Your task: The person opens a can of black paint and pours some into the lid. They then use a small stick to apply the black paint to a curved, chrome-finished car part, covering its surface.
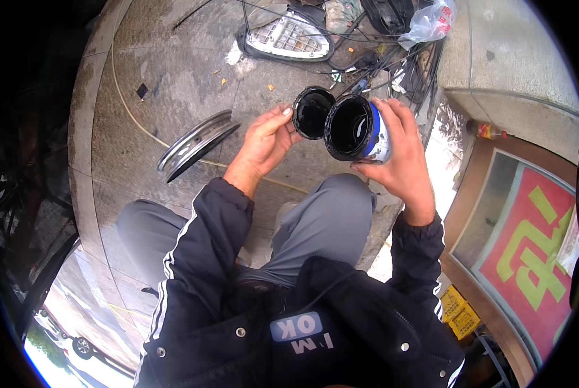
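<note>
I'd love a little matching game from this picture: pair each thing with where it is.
Things:
1. round black lid
2. black and blue jar
3. metal wheel rim
4. clear plastic bag

Places:
A. lying on the pavement, left of the hands
B. in the left hand
C. top of the picture, among the cables
D. in the right hand

Pairs: 1-B, 2-D, 3-A, 4-C
</note>
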